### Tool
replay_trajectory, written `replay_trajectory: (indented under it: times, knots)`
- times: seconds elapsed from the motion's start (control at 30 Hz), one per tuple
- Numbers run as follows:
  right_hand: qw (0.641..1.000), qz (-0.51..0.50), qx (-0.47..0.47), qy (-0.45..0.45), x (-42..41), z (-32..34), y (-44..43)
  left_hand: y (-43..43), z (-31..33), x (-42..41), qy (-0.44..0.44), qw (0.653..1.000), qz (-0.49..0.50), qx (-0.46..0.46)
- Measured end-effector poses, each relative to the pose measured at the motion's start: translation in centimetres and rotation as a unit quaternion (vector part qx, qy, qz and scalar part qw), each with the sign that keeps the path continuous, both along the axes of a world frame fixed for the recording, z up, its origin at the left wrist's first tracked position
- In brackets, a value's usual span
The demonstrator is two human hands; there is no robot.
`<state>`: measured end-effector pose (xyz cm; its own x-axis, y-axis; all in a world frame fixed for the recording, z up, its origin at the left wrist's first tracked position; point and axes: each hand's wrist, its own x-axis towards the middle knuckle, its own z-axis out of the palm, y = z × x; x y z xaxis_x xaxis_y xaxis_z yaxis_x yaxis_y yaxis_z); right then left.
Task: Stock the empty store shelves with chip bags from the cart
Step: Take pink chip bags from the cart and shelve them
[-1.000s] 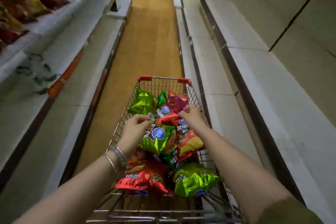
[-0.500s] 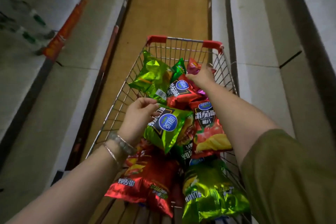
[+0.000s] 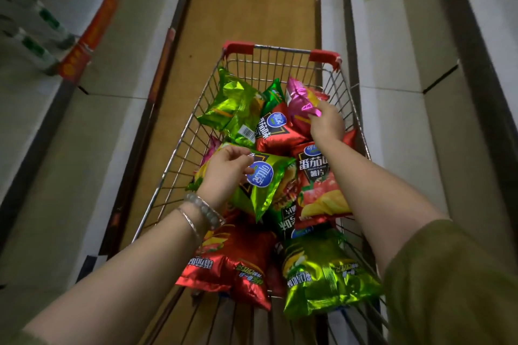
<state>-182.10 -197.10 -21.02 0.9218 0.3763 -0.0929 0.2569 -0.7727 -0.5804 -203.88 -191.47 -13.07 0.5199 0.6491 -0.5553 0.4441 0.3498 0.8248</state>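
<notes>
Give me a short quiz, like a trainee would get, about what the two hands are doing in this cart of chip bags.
1. True or false: the right hand pinches the pink bag near the far end of the cart.
2. The left hand has its grip on which bag? A) a red bag; B) the green bag with a round blue logo; C) a pink bag.
3. Fill in: the cart's two front corner caps are coloured ____.
Key: 1 true; 2 B; 3 red.
</notes>
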Motion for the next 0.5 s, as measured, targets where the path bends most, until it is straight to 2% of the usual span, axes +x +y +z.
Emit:
replay_trajectory:
  times: [0.1,0.2,0.3,0.37,0.43,0.5]
  knots:
    - [0.987,0.0,0.16,-0.014,-0.5,3.9,-2.2,-0.6,1.6,-0.1,-0.013,1.0,-0.006,0.013]
    - [0.957,0.037,0.288,-0.012,-2.0,10.1,-4.5,-0.9,3.0,-1.2,-0.036,0.999,-0.011,0.021]
    - [0.915,0.05,0.4,0.023,-4.2,16.5,-7.0,-1.2,4.8,-2.5,-0.041,0.996,-0.041,0.069]
    - [0.891,0.06,0.444,0.076,-5.6,20.2,-8.6,-1.4,6.9,-3.4,-0.078,0.991,-0.049,0.096]
    - [0.883,0.069,0.443,0.141,-7.3,23.1,-10.0,-1.2,8.3,-4.3,-0.108,0.984,-0.062,0.127]
    - [0.879,0.054,0.436,0.186,-9.2,25.3,-11.3,-1.3,9.6,-5.2,-0.104,0.979,-0.119,0.132]
